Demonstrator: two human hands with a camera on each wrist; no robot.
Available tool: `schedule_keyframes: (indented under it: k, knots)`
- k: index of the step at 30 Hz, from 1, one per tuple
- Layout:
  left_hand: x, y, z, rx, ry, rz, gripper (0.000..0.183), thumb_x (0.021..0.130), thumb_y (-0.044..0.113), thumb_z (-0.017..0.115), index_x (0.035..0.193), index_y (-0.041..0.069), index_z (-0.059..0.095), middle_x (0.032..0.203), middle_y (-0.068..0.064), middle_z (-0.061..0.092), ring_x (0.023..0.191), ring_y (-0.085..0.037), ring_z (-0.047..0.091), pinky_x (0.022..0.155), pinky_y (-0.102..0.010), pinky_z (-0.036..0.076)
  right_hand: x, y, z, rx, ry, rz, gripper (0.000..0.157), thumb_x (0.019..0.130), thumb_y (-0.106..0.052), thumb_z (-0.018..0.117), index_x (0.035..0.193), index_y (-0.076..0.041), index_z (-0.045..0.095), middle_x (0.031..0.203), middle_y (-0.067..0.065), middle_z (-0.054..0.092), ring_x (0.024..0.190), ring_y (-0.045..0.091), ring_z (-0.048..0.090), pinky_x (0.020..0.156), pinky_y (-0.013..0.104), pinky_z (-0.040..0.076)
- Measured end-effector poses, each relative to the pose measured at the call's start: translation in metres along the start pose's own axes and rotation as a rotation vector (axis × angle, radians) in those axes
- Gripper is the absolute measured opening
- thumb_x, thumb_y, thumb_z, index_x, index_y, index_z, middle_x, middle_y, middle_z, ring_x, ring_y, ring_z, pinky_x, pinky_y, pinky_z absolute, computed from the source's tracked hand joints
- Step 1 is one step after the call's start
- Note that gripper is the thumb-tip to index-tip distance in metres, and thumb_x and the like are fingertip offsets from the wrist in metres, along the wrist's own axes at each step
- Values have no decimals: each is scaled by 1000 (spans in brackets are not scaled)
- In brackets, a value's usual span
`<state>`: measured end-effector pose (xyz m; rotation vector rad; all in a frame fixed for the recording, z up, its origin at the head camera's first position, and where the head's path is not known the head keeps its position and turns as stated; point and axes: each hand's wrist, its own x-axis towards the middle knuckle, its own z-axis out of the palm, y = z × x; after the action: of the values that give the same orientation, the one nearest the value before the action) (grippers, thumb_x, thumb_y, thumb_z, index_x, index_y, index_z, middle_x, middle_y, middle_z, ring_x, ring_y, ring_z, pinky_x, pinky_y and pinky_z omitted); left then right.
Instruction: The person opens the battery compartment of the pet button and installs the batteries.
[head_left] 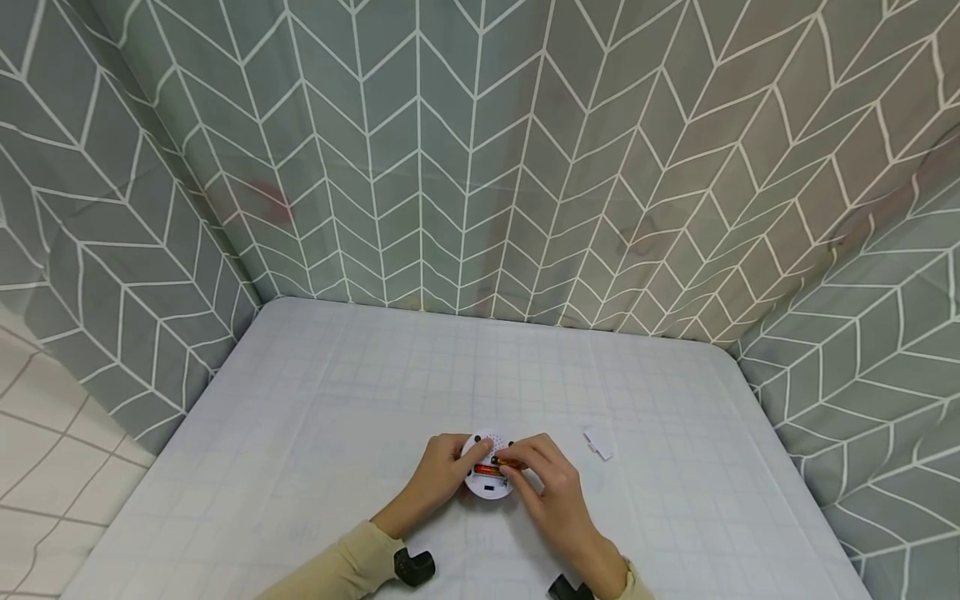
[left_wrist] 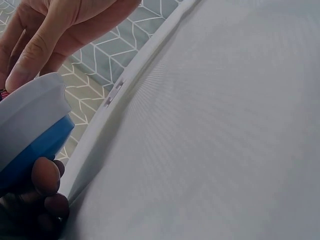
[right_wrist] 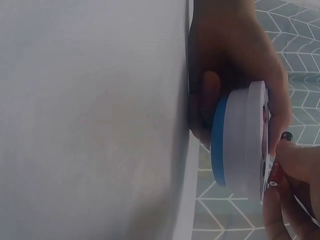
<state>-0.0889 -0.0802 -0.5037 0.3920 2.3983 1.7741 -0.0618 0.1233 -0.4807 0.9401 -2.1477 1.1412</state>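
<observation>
My left hand (head_left: pixel 437 473) holds a round white device with a blue underside (head_left: pixel 477 484), its thumb over the face and its fingers beneath. Small speaker holes and an uncovered battery compartment show on that face. One orange-and-black battery (head_left: pixel 489 470) lies in the compartment. Between thumb and fingers, my right hand (head_left: pixel 555 487) pinches a second battery (right_wrist: pixel 275 174), held close against the face and tilted in the right wrist view. From the side, the blue part (left_wrist: pixel 42 147) rests on the left fingers in the left wrist view.
A small white cover piece (head_left: pixel 597 443) lies on the white-clothed table (head_left: pixel 360 392), right of the hands. Grey curtains (head_left: pixel 450 167) with a white chevron pattern hang behind the table and at both sides. Tiled floor (head_left: pixel 52 467) shows at the left.
</observation>
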Motion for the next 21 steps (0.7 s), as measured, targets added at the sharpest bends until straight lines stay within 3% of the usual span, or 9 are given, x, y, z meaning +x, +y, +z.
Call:
schedule_keyframes:
  k: [14,21]
  knots:
    - [1,-2,0,27,2,13,39,106,41,63,83,11,75,58,8,62,43,-3,51,44,-24,45,0,-4,5,59,-34,-63,33,82,6,84,110,-10,76,104,1,71,91,12,65,76,17,54]
    - [1,-3,0,30,10,9,39,105,40,65,80,12,74,58,8,62,42,-3,51,44,-23,44,-2,-1,8,67,-45,-118,36,78,6,86,109,-10,76,104,2,71,92,13,62,81,15,51]
